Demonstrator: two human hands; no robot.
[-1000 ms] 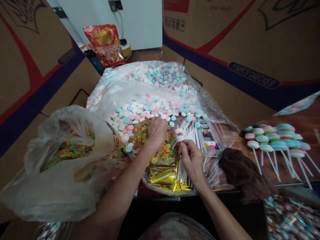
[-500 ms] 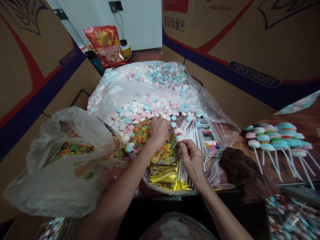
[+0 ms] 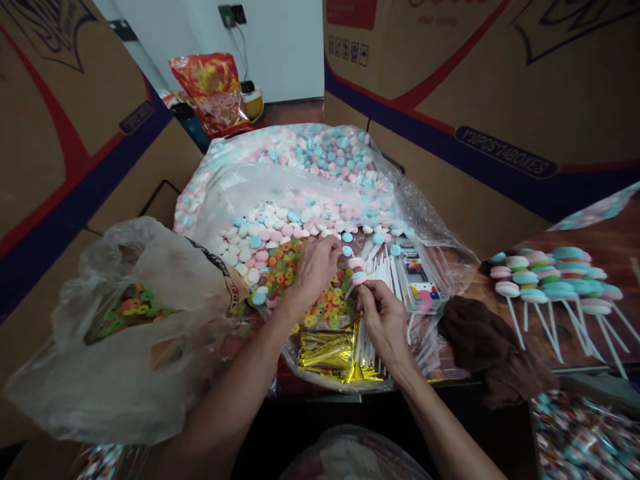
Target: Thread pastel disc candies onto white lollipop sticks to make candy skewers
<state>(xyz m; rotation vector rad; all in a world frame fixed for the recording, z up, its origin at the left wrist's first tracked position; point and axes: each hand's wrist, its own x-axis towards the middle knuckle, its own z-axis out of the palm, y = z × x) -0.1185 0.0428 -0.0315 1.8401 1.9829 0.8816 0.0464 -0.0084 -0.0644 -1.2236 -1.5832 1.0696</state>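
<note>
My right hand [image 3: 384,320] pinches a white stick below a small stack of pink and blue marshmallow candies [image 3: 357,270]; most of the stick is hidden by the fingers. To its left, my left hand [image 3: 316,267] reaches over ring-shaped gummies [image 3: 285,263] in orange, yellow and green. Its fingers are closed at the near edge of the loose marshmallows [image 3: 270,220], on a white marshmallow [image 3: 329,234] partly hidden by the fingertips. White sticks [image 3: 384,267] lie just beyond my right hand, and gold twist ties [image 3: 326,350] lie nearer me.
Finished marshmallow sticks [image 3: 545,273] lie in a group at the right, beside a brown cloth [image 3: 493,347]. A clear bag of gummies [image 3: 125,373] stands at the left. Large cartons [image 3: 450,87] wall both sides. A red snack bag [image 3: 213,93] stands behind.
My left hand has drawn back slightly toward me and to the right, at the edge of the marshmallows. My right hand and its stick stay in place.
</note>
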